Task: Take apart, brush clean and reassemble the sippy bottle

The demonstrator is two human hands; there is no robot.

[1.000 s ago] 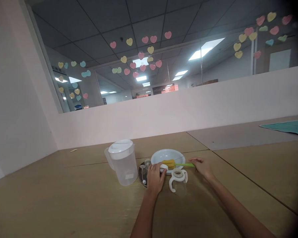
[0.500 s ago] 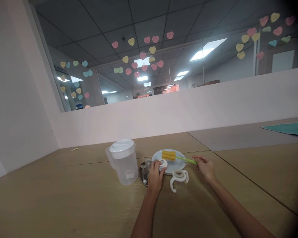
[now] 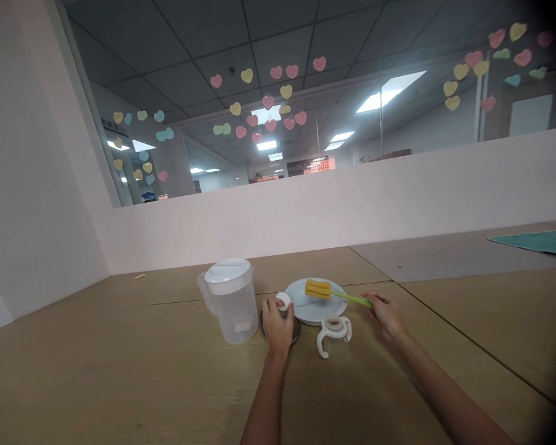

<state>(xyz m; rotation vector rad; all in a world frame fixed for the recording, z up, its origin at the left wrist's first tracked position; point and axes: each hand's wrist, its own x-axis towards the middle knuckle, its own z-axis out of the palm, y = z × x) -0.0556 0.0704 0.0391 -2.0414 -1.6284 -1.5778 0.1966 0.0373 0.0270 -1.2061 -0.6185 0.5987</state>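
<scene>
My left hand (image 3: 278, 324) has its fingers closed round a white ring-shaped bottle collar (image 3: 283, 301), above a dark round tray (image 3: 296, 332). The hand hides most of that tray and what lies on it. In my right hand (image 3: 385, 313) is the green handle of a sponge brush (image 3: 319, 288). Its yellow sponge head is over a white plate (image 3: 307, 316); whether it touches the plate I cannot tell. Between my hands, in front of the plate, a clear baby bottle (image 3: 337, 351) with white side handles stands upright, its mouth uncovered.
A translucent lidded pitcher (image 3: 237, 312) stands left of the dark tray. At the far right lies a teal cloth (image 3: 540, 240) on a grey part of the table (image 3: 167, 371). A low white wall (image 3: 306, 216) with a window runs along the back.
My left hand has moved left with the white collar, from the plate's edge to over the dark tray. The brush in my right hand has shifted slightly right.
</scene>
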